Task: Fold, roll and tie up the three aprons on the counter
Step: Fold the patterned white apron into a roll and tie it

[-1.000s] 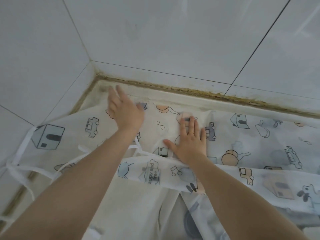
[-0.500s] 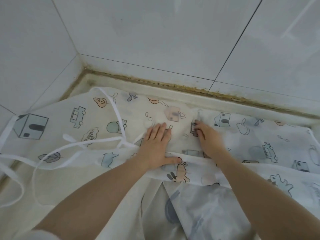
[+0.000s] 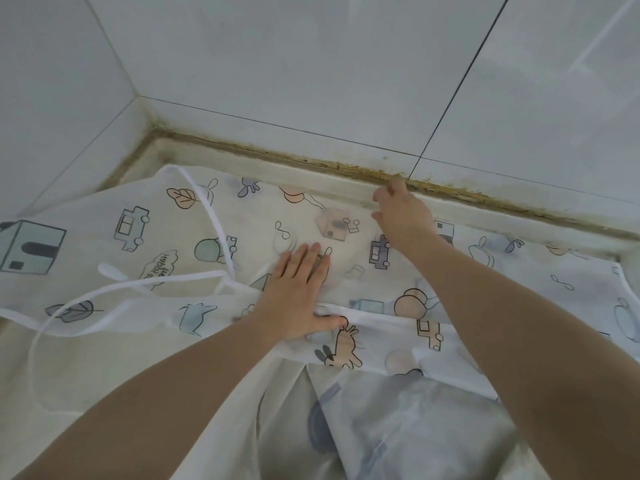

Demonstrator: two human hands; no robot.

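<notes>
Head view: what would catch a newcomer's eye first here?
The thin cartoon-printed apron spread over the counter, white ties looping across its left half. The left hand presses flat on its middle; the right hand reaches toward the grimy wall seam behind.

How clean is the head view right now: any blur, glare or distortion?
Head view: soft, even light, no hard shadows; faint sheen on the wall tiles; wide-angle bend in the grout lines; right hand slightly motion-blurred, left hand and apron print sharp.

text: "happy and …", only partly legible | on: apron (image 3: 242, 237) cloud print | place: left of left hand (image 3: 298, 299)
</notes>
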